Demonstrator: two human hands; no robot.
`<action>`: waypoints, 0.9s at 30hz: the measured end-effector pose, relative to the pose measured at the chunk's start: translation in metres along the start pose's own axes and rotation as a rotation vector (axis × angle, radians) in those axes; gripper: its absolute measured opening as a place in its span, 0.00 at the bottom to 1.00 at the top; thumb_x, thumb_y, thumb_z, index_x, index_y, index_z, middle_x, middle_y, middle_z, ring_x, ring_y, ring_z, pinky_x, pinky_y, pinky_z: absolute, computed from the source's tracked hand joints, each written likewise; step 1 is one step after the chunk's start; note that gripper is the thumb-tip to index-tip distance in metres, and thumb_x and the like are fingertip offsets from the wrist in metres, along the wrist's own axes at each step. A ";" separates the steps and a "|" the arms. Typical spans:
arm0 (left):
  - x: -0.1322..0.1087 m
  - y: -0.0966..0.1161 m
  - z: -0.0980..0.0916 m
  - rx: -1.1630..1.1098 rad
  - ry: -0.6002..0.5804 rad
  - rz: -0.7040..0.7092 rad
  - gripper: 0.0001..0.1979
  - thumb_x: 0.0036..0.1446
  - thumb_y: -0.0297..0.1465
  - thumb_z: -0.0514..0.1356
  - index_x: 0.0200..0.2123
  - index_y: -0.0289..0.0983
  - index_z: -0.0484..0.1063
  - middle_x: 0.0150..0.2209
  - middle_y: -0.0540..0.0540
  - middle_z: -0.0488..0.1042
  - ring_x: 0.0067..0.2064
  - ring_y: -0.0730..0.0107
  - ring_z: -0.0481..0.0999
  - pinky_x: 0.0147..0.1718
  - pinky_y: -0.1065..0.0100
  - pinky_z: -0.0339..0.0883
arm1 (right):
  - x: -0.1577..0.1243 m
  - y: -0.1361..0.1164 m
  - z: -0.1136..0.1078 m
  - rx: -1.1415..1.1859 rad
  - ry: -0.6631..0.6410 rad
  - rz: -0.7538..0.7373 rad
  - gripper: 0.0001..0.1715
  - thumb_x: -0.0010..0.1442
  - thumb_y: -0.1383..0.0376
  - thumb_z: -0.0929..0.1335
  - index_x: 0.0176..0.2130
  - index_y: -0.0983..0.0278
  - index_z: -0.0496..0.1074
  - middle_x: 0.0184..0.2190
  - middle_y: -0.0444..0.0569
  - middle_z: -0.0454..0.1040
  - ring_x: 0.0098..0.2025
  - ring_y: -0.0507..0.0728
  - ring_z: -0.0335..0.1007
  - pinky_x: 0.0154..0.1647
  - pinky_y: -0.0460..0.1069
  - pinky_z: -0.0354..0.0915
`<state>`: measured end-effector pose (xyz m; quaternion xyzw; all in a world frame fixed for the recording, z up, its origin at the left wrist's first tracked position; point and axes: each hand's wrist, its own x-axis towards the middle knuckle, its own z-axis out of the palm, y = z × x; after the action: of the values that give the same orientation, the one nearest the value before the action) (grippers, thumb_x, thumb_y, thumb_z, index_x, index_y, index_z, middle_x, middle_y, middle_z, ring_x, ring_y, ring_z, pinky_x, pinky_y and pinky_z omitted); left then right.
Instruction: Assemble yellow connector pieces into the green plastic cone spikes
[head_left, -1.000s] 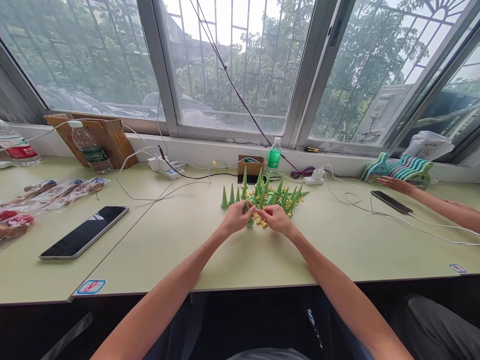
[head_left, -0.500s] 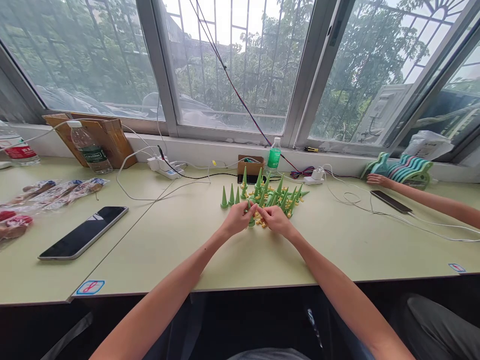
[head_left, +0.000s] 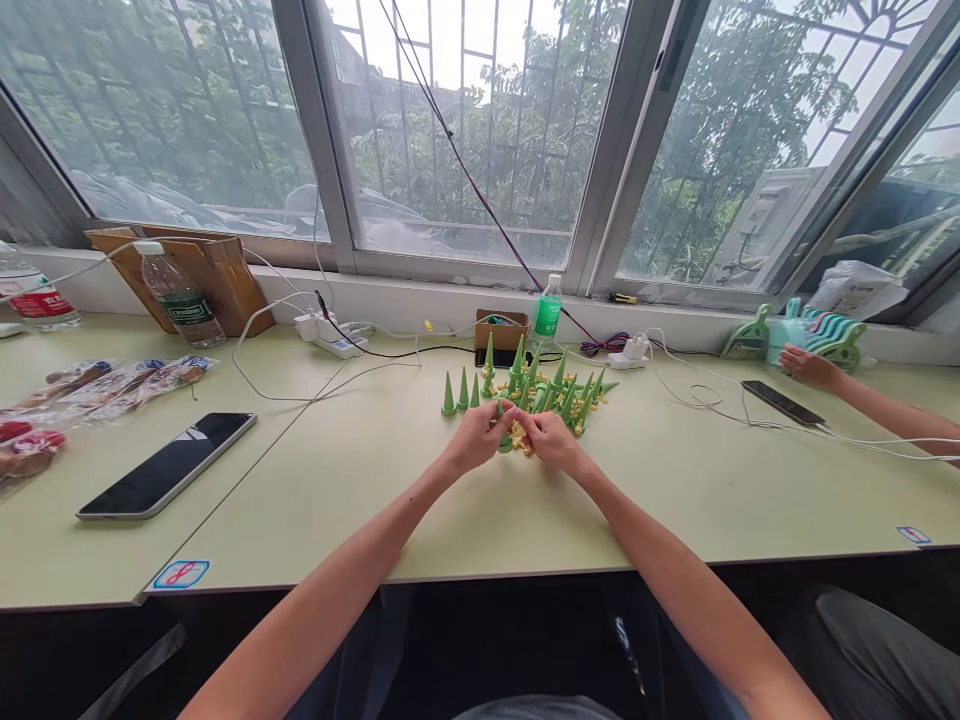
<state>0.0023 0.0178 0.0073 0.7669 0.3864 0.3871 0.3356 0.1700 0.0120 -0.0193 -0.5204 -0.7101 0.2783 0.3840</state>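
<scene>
My left hand (head_left: 475, 438) is closed around a green cone (head_left: 505, 443), whose wider base shows below the fingers. Close against it, my right hand (head_left: 552, 440) pinches with its fingertips at the cone's side; what it grips is too small and covered to name. Right behind both hands lies a pile of green cones (head_left: 559, 375) with small yellow pieces (head_left: 520, 437) among them. To the left of the pile, several green cones (head_left: 448, 394) stand upright on the table.
Behind the pile are a small cardboard box (head_left: 501, 328) and a green-labelled bottle (head_left: 548, 308). A phone (head_left: 166, 466) lies left, another phone (head_left: 782, 402) right, with white cables around. At right, a co-worker's hand (head_left: 811, 368) touches pastel plastic hangers (head_left: 832, 335).
My hands stay nearly in place, with the green cone's base shifting slightly between them. The co-worker's hand has moved right along the pastel plastic pieces.
</scene>
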 end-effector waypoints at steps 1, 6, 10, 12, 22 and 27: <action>0.000 -0.001 0.000 0.009 0.006 -0.001 0.19 0.61 0.45 0.51 0.37 0.35 0.71 0.20 0.53 0.66 0.17 0.78 0.61 0.18 0.73 0.57 | 0.000 0.000 0.000 0.005 0.011 -0.008 0.37 0.62 0.41 0.56 0.18 0.64 0.61 0.15 0.44 0.64 0.17 0.48 0.60 0.18 0.43 0.54; 0.003 -0.006 -0.002 0.063 0.079 -0.015 0.18 0.62 0.44 0.50 0.35 0.35 0.70 0.23 0.51 0.68 0.18 0.79 0.60 0.18 0.74 0.55 | -0.004 -0.006 -0.003 0.060 0.043 -0.025 0.28 0.62 0.44 0.59 0.28 0.64 0.64 0.18 0.42 0.66 0.14 0.47 0.59 0.16 0.43 0.56; 0.002 -0.006 -0.003 0.112 0.135 -0.013 0.18 0.62 0.43 0.50 0.32 0.35 0.69 0.22 0.52 0.66 0.20 0.78 0.58 0.20 0.74 0.53 | -0.007 -0.011 -0.005 0.101 -0.022 -0.091 0.20 0.60 0.49 0.64 0.35 0.64 0.67 0.25 0.44 0.72 0.15 0.47 0.63 0.18 0.44 0.60; 0.002 -0.005 -0.003 0.129 0.140 0.002 0.17 0.62 0.42 0.50 0.31 0.36 0.69 0.20 0.52 0.64 0.20 0.77 0.58 0.21 0.73 0.53 | -0.008 -0.011 -0.004 0.111 -0.041 -0.115 0.19 0.60 0.50 0.64 0.35 0.64 0.68 0.28 0.45 0.73 0.16 0.47 0.63 0.18 0.44 0.61; 0.000 -0.005 0.001 0.114 0.090 0.058 0.17 0.63 0.43 0.49 0.33 0.36 0.68 0.20 0.54 0.62 0.19 0.78 0.55 0.20 0.74 0.51 | -0.006 -0.005 -0.001 0.011 -0.021 -0.108 0.27 0.64 0.48 0.60 0.22 0.63 0.61 0.14 0.41 0.64 0.15 0.49 0.62 0.20 0.44 0.59; 0.001 -0.005 0.001 0.116 0.094 0.063 0.17 0.63 0.43 0.49 0.33 0.36 0.68 0.20 0.53 0.63 0.19 0.78 0.55 0.20 0.74 0.51 | -0.005 -0.005 -0.001 0.064 -0.010 -0.071 0.30 0.64 0.46 0.58 0.22 0.63 0.61 0.14 0.42 0.65 0.14 0.49 0.62 0.19 0.44 0.59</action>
<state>0.0014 0.0206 0.0028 0.7779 0.3990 0.4102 0.2598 0.1690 0.0055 -0.0167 -0.4808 -0.7209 0.2897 0.4065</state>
